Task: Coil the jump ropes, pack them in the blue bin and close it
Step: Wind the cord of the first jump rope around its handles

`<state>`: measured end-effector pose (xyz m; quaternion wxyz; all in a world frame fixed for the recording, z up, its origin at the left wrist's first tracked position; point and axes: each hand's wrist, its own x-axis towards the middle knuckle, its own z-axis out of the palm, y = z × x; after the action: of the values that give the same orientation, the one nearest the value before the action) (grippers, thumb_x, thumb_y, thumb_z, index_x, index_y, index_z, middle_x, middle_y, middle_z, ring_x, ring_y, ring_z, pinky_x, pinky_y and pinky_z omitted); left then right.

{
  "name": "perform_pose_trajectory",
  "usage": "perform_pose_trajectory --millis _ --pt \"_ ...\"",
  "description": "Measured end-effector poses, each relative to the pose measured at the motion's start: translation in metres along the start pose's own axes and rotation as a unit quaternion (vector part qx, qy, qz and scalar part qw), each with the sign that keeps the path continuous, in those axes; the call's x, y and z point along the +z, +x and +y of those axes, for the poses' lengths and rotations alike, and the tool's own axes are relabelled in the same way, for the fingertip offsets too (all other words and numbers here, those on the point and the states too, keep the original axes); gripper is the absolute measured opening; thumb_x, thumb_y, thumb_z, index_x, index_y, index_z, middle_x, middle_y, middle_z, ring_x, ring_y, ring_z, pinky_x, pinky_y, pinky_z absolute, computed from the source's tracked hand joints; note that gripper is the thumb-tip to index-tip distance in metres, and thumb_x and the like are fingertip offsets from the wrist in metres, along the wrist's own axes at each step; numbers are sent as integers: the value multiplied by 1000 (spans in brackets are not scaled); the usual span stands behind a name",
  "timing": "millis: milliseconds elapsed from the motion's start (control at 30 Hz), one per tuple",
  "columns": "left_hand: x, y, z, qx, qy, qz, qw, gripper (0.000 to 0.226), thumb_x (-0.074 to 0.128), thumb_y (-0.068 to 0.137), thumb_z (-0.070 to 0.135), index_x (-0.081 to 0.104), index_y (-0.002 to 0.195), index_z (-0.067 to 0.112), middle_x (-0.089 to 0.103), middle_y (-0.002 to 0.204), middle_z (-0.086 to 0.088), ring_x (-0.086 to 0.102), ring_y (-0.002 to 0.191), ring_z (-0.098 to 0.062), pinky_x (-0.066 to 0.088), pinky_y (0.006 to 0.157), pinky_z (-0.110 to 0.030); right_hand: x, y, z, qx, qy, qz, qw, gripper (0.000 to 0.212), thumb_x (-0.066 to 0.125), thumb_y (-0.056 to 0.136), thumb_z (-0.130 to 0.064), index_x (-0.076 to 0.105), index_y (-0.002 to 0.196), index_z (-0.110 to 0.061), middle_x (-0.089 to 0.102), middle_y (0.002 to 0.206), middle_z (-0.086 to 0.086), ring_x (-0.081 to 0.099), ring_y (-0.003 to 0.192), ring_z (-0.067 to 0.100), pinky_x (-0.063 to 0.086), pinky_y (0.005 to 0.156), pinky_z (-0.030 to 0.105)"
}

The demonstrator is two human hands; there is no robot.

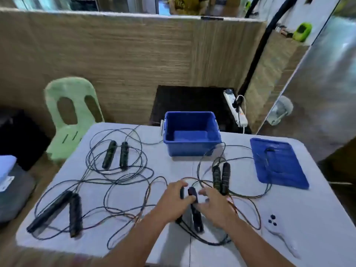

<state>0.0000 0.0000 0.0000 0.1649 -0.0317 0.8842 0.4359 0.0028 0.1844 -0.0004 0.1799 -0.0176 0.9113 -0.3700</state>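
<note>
Several black-handled jump ropes lie uncoiled on the white table (134,241). The open blue bin (192,148) stands empty at the far middle, its blue lid (277,162) flat to the right. My left hand (173,197) grips one black handle (181,192) of the nearest rope. My right hand (213,205) rests with spread fingers over the second handle (196,216), which lies on the table. Other handle pairs lie at the left front (74,214), the far left (115,157) and right of centre (221,178).
Thin cords (119,178) loop and cross over most of the tabletop. A white controller (273,224) lies at the right front. A green plastic chair (73,116) stands behind the table's left corner, a power strip (236,108) behind the bin.
</note>
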Motion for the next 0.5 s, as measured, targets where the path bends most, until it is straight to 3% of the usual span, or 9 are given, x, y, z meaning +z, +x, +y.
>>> perform_pose_trajectory --millis 67,167,267,400,500 --pt "6 4 0 -15 11 2 1000 56 67 85 48 56 135 24 56 135 -3 57 118 -19 43 98 -30 3 6 5 -6 22 -16 1000 38 73 86 -28 59 121 -26 55 122 -4 57 109 11 39 77 3" --pt "11 4 -3 -50 1 4 999 58 67 90 40 53 143 19 54 139 -4 52 130 -22 39 106 -30 14 13 16 4 11 -30 999 30 71 83 -28 55 108 -33 58 113 -3 58 100 10 39 73 10" --pt "13 2 -6 -70 -19 -3 997 68 64 92 37 41 154 22 48 153 0 47 139 -21 35 108 -26 16 18 12 3 2 -13 1000 29 71 86 -18 63 114 -18 56 102 -3 54 91 10 37 68 12" --pt "17 5 -14 -127 -28 12 991 77 58 100 38 17 164 23 47 156 -5 48 139 -27 38 114 -37 21 23 7 44 11 -4 999 23 70 88 -18 64 109 -15 60 94 -4 57 84 12 45 74 27" --pt "19 4 -16 -139 -56 22 988 72 56 101 30 22 162 18 50 153 -5 50 137 -26 38 112 -36 29 24 2 82 26 -11 996 24 69 83 -23 59 104 -29 68 92 -9 65 87 11 55 85 37"
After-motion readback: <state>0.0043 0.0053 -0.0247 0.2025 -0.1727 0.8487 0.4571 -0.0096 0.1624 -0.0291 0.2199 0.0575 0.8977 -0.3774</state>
